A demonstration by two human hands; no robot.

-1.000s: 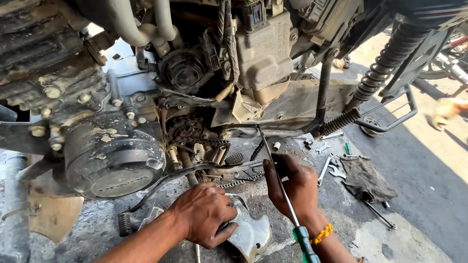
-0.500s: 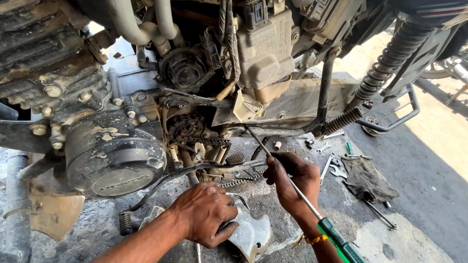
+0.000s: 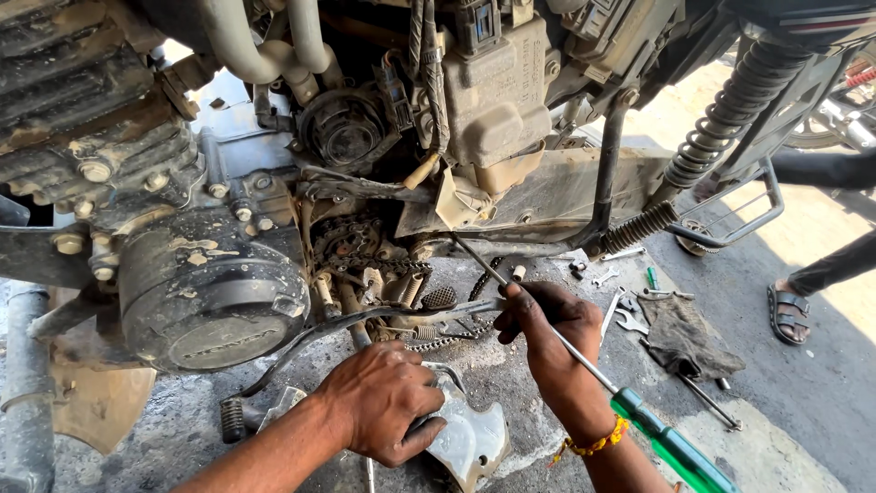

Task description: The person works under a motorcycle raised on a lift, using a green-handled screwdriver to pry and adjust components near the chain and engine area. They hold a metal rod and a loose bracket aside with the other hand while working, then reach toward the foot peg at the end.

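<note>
Greasy concrete floor [image 3: 803, 402] under a stripped-down motorcycle engine [image 3: 210, 283], with spanners [image 3: 630, 319] and a dirty rag [image 3: 680, 333] scattered off to the side. Right hand [image 3: 552, 333] had fingers pinched around the bare steel shaft of a long green-handled screwdriver [image 3: 671, 447], tip poking up by the chain sprocket [image 3: 351, 246]. Left hand [image 3: 383, 402] lay curled over a silvery metal cover [image 3: 470, 438] on the floor, gripping its edge. Looked stiff and light, that screwdriver, but oily, so probably slippery on the shaft; safer held by the plastic handle. Cover seemed rigid, sharp-edged, fairly light.
</note>
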